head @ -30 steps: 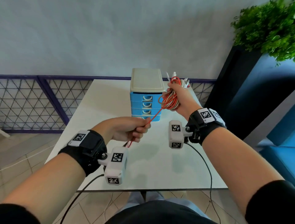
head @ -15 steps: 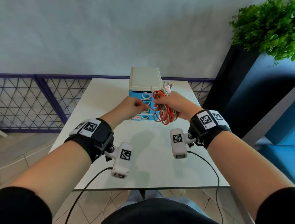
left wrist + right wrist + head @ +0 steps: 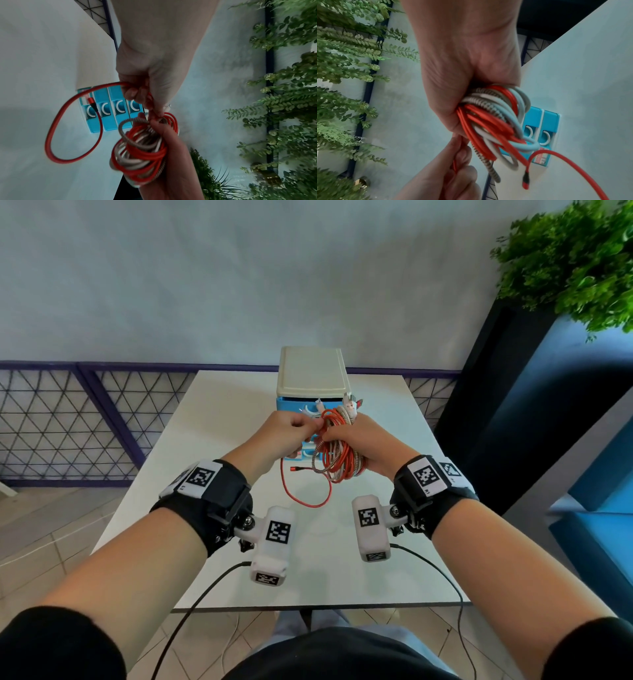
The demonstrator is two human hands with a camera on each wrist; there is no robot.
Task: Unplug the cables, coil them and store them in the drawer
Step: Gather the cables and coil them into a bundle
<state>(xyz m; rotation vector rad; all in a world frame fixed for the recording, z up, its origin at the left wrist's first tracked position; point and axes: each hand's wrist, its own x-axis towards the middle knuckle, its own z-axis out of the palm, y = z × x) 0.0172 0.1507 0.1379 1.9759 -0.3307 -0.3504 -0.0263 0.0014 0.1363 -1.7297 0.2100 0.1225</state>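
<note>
My right hand grips a coiled bundle of cables, red, white and braided grey, above the table in front of the drawer unit. The same bundle fills the right wrist view. My left hand pinches the red cable right beside the bundle. From there a loose red loop hangs down toward the table, and its red plug dangles free. The blue drawers all look closed.
The white table carries the drawer unit near its far edge. A dark planter with green foliage stands at the right, blue furniture beside it. A purple mesh fence runs behind the table on the left.
My left hand moved from near the table's front up to the bundle, bringing the red cable. The taut red strand has become a slack hanging loop. The right hand lowered the bundle slightly.
</note>
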